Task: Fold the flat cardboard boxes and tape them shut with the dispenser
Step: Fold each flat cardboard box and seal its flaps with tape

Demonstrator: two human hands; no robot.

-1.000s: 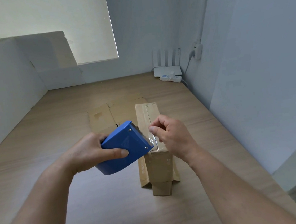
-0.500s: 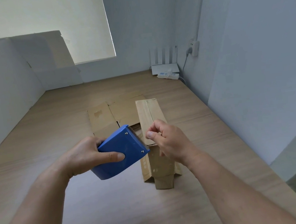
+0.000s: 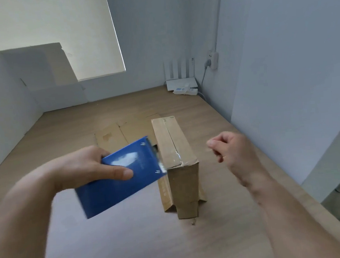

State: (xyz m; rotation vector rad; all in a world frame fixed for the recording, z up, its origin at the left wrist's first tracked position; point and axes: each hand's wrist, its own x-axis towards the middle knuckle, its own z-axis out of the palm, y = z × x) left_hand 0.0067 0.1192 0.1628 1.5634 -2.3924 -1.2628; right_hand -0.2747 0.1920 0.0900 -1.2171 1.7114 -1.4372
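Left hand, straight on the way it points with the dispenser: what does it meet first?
Likely the folded cardboard box: the left hand grips the blue tape dispenser, toothed end aimed at the box's near top edge and seemingly close. Depth is unclear from one view.

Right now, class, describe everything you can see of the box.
The box is brown cardboard, long and narrow, standing on the table. Its top flaps are shut, meeting in a lengthwise seam, with shiny clear tape over the near end. Loose flaps splay at its near base. Just left of it lies flat cardboard. The dispenser hovers close by its near corner; contact is unclear.
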